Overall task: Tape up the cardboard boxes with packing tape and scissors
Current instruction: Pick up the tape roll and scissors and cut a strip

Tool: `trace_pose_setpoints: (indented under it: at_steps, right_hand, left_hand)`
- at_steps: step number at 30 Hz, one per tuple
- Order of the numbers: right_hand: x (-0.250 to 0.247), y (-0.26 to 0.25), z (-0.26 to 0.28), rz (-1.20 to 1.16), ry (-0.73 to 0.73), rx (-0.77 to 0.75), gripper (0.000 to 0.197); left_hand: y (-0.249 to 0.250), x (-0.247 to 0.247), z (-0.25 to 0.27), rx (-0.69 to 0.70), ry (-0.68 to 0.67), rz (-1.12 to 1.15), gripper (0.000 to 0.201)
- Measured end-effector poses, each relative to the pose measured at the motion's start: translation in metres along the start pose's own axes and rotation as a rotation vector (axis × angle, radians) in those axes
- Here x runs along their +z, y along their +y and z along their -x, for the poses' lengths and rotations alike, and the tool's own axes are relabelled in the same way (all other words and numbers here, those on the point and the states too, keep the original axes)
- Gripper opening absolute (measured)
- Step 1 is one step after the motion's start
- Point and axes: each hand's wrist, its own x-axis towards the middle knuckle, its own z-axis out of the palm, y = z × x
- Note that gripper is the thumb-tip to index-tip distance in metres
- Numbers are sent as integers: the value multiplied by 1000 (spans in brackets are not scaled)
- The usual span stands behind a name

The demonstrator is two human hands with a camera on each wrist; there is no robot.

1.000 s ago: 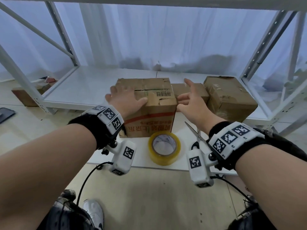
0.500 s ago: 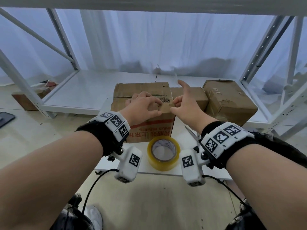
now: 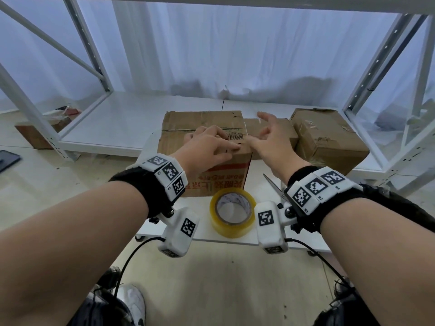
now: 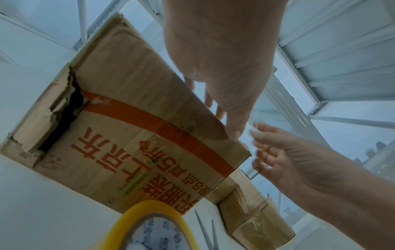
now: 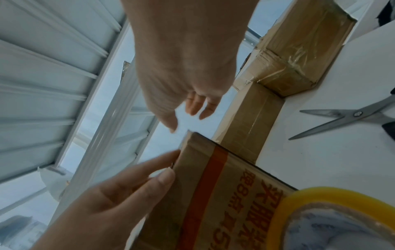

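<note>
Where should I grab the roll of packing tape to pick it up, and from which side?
Take the tape roll from above, thumb inside the open core and fingers on the yellow outer wall. It lies flat on the white board with its hole facing up, in front of the printed box. The right hand seems the likelier choice, since it holds nothing.

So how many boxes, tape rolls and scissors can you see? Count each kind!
Cardboard boxes: 3, the big printed box, the middle box, the right box
Tape rolls: 1
Scissors: 1
Total: 5
</note>
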Motion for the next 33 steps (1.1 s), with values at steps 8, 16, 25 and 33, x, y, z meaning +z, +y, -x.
trace_pose_setpoints:
  at_steps: [8,16,25,33]
  right_hand:
    - [-13,-20,8,-193,-208,114,18]
    - [-14,-22,10,-75,-190,86,14]
    - [-10,-22,11,-240,-95,158,11]
    - [-4,-25,6,-9,-98,8,8]
  left_hand:
    - [7,-13,-5,-181,143,765,45]
    - [6,-16,-8,-231,23,802,21]
    - [12,-21,-10,-304,66,901,8]
    - [13,-31,-3,-418,-16,929,3]
